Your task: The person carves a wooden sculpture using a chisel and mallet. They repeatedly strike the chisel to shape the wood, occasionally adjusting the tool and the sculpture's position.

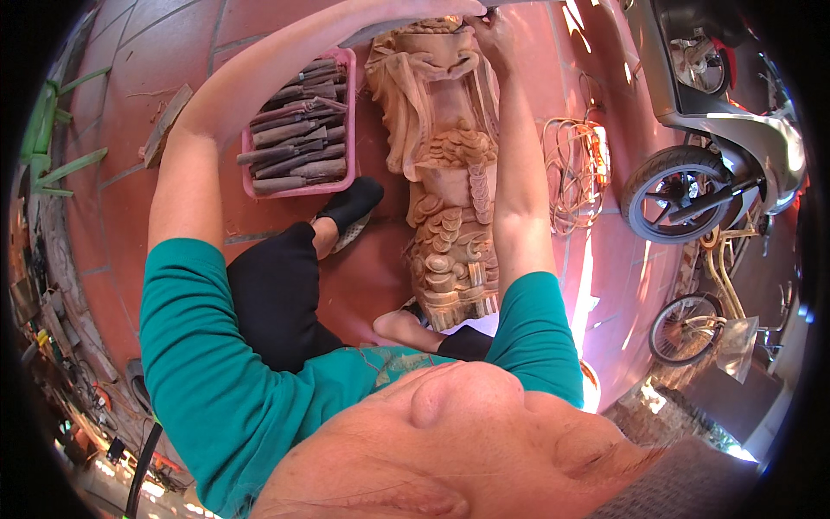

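A carved wooden piece [450, 164], brown with draped folds, scrolls and cloud-like relief, lies lengthwise in front of me between my legs. At its far end, by the upper edge of the picture, my two hands come together. My left hand [445, 8] lies over that end, partly cut off by the edge, its fingers meeting a small dark object. Close beside it, my right hand [495, 36] is closed around the same dark thing, too little of which shows to name. Left of the carving stands a pink plastic basket [352, 130] full of long, dark, chisel-like tools [298, 130].
An orange coiled cable [566, 173] with a power strip [600, 151] lies right of the carving. Farther right are a parked motorbike [683, 195] and a bicycle [687, 329]. A wooden block [169, 125] and a green stool [65, 164] are on the left. Red tiles [138, 56] cover the floor.
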A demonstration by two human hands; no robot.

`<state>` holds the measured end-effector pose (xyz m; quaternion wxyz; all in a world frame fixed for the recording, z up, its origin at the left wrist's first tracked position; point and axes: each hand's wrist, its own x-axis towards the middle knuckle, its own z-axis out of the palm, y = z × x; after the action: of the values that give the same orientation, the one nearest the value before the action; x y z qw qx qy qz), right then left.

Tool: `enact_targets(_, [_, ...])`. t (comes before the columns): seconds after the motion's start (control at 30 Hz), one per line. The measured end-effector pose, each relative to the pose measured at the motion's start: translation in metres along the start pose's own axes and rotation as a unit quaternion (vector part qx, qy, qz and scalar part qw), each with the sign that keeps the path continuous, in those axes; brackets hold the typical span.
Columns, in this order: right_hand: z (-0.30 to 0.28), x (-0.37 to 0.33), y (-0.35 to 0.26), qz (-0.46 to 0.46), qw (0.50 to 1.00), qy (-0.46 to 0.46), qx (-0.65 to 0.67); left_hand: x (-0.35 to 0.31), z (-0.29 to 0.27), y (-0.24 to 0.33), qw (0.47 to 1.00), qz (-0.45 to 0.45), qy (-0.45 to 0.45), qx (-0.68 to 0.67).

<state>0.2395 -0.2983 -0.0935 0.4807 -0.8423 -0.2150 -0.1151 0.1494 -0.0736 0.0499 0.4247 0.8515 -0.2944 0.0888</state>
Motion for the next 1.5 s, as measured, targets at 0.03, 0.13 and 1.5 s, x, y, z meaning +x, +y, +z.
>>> enact_targets(0.03, [0.0,0.0,0.003,-0.001,1.0,0.0,0.001,0.0,0.001,0.001,1.0,0.013,0.004,0.005])
enact_targets(0.13, [0.003,0.002,-0.003,0.035,0.999,-0.022,-0.021,0.0,0.001,-0.011,0.994,-0.043,-0.041,0.095])
enact_targets(1.5, [-0.025,-0.089,-0.032,0.182,0.92,0.085,0.338,-0.145,-0.011,-0.045,0.961,-0.253,-0.035,-0.106])
